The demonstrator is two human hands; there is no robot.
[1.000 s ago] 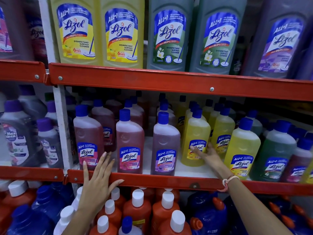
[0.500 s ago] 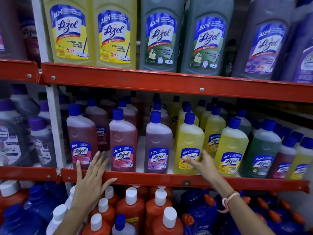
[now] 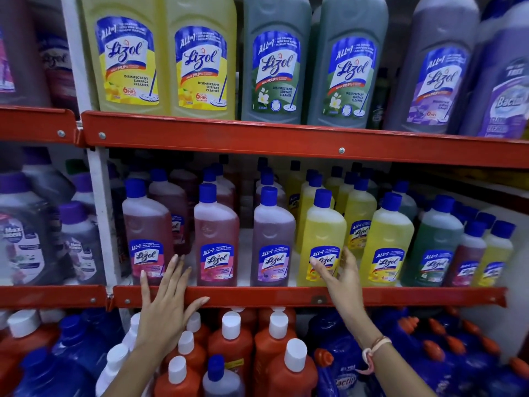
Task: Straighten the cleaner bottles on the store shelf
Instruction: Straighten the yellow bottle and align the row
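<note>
My left hand [image 3: 164,293] lies flat and spread wide over the red shelf lip [image 3: 372,296], thumb along its front, fingertips [image 3: 177,260] reaching up to the base of the first pink bottle [image 3: 147,239]. That grip holds nothing.

My right hand [image 3: 342,275] is up at the yellow bottle [image 3: 322,242] in the front row of the middle shelf. The grip is partly closed round its lower right side, thumb lying across the blue label and the other fingers round the far side, mostly hidden. A wristband [image 3: 375,351] sits on that wrist.

The front row runs left to right: pink bottle, a second pink bottle [image 3: 216,239], a purple bottle [image 3: 273,239], the yellow one I hold, another yellow bottle [image 3: 386,242], then a green bottle [image 3: 435,245]. All stand upright with labels forward, and more bottles stand in rows behind them.

Big yellow, green and purple bottles fill the shelf above. Orange bottles [image 3: 232,348] with white caps stand on the shelf below.
</note>
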